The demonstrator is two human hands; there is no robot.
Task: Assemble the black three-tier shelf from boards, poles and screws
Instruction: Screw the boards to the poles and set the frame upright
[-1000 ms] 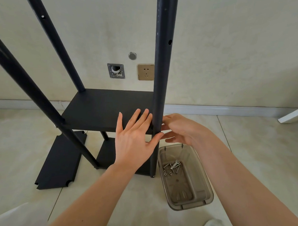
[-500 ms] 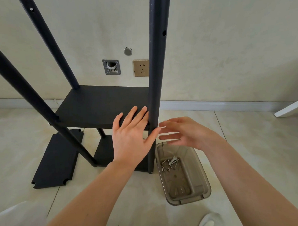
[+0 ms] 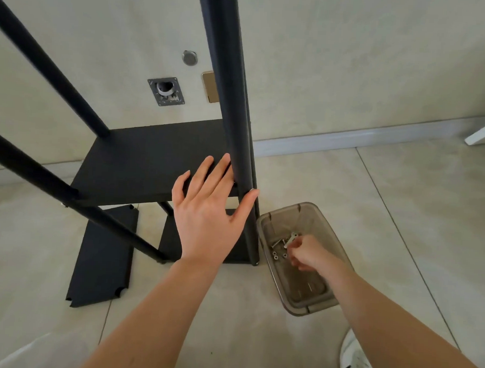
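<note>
Shelf (image 3: 153, 163), half built, stands on the floor (image 3: 401, 207) against the wall. My left hand (image 3: 209, 210) lies flat on the front right corner of its middle board, fingers straight and spread, thumb (image 3: 247, 202) pressed against the front right pole (image 3: 233, 114) where board meets pole. My right hand (image 3: 306, 252) is down in the bin (image 3: 308, 306), just right of the pole's foot, fingers curled in among the loose screws (image 3: 278, 253). I cannot tell whether they have closed on one yet.

I judge the work a little past halfway. A bottom board (image 3: 175, 242) sits low between the poles, the middle board is up, and the poles rise well above it. The third board (image 3: 102, 258) lies loose on the floor at the shelf's front left, so the top tier is undone. I reckon this corner is wanting its screw, and the top board follows.

Much is hidden. The pole tops run out of view. The back right pole shows only as a sliver behind the front one. A glint sits by my thumb tip on the pole, too small to name. The joints at the far corners I cannot make out, so how many screws are in, I cannot say.
</note>
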